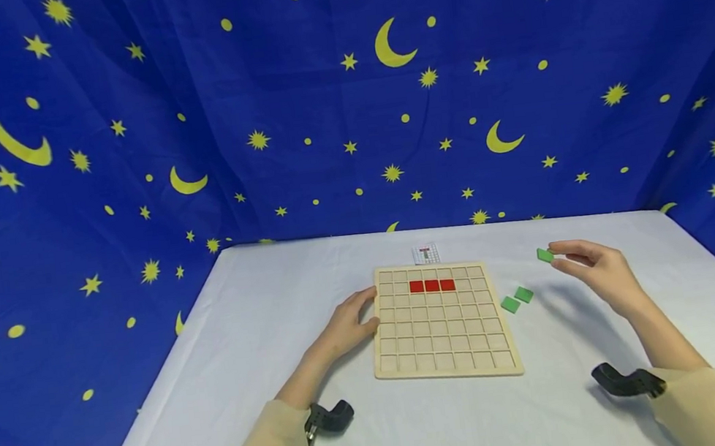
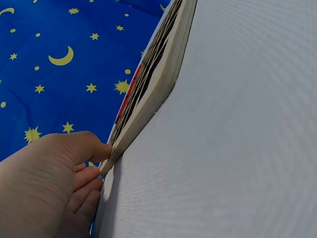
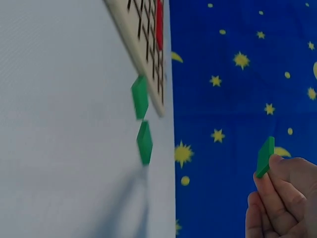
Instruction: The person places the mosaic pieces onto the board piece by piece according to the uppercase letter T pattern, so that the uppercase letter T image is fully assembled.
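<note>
A wooden grid board (image 1: 450, 373) lies flat on the white table, with three red square tiles (image 1: 432, 286) side by side in one row near its far edge. My left hand (image 1: 344, 325) rests against the board's left edge, thumb and fingertips touching the rim; the left wrist view shows the thumb (image 2: 91, 148) at the rim's side. Out to the right, my right hand (image 1: 598, 275) pinches a green square tile (image 1: 544, 255) between thumb and fingers, held up over the table. Two more green tiles (image 1: 510, 305) lie beside the board's right edge, seen in the right wrist view too.
A small printed card (image 1: 426, 253) with a grid pattern lies just beyond the board's far edge. Behind the white table (image 1: 285, 283) hangs a blue cloth (image 1: 316, 95) with yellow stars and moons, which also walls off both sides.
</note>
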